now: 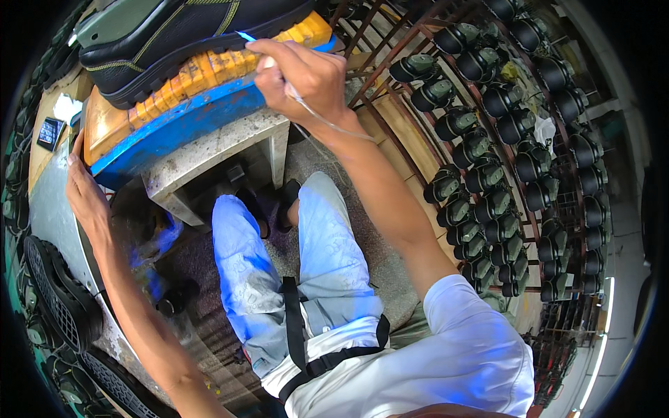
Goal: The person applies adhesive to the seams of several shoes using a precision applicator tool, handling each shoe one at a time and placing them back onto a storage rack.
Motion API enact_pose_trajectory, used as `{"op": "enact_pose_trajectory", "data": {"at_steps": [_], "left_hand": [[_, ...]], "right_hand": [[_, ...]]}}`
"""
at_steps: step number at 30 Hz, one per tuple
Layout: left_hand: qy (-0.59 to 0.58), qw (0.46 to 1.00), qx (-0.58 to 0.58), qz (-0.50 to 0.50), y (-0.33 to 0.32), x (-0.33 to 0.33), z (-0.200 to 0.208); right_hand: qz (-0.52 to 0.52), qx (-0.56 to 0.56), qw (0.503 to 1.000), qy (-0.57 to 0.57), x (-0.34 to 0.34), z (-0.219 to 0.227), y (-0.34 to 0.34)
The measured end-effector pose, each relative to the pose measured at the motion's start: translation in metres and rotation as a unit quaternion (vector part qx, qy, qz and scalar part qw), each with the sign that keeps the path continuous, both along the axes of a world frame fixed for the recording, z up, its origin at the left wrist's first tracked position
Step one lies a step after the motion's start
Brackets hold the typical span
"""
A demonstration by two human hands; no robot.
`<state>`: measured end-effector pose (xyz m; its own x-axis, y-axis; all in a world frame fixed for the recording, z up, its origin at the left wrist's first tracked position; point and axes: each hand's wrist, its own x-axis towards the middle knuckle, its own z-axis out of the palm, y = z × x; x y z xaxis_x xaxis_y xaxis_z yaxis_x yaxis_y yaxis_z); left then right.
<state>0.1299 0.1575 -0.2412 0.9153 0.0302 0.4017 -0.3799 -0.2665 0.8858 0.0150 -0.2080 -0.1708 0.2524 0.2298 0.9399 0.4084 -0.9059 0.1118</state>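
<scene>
A black shoe (164, 45) with yellow stitching and a thick lugged sole lies at the upper left on a ridged orange block (230, 70) with a blue side. My right hand (306, 78) is closed beside the sole's edge, round a slim tool with a pale blue-lit tip (245, 36); most of it is hidden in my fingers, so I cannot tell its kind. A thin cord hangs about that wrist. Against the block's left end rests my left hand (89, 191), fingers stretched out, holding nothing.
Metal racks on the right carry rows of black shoes (481, 146). Loose black soles (59, 292) lie along the left bench. A phone-like device (49, 134) and a crumpled white piece (67, 108) lie near the block. A pale stand (209, 150) supports the block before my knees.
</scene>
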Motion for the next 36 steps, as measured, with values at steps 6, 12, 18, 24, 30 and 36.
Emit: {"op": "enact_pose_trajectory", "data": {"at_steps": [6,12,18,24,30,36], "left_hand": [[-0.012,0.996,-0.007,-0.084,0.014,0.044,-0.004],[0.04,0.99,-0.076,-0.109,0.011,0.09,-0.007],[0.001,0.997,-0.029,-0.066,0.018,0.112,-0.012],[-0.014,0.995,-0.049,0.089,-0.034,-0.007,0.0],[0.02,0.992,-0.127,0.008,-0.081,-0.179,0.013],[-0.22,0.97,0.097,0.036,-0.105,-0.132,0.088]], "right_hand": [[0.007,0.024,0.999,0.045,-0.03,0.02,-0.026],[-0.007,0.062,0.993,0.104,-0.063,0.054,-0.033],[0.003,0.092,0.995,0.041,-0.101,0.091,-0.043],[0.188,0.297,0.9,0.258,-0.112,0.072,-0.019],[0.099,0.249,0.911,0.314,-0.056,0.009,0.031],[-0.007,0.246,0.894,0.374,-0.041,0.02,0.043]]}}
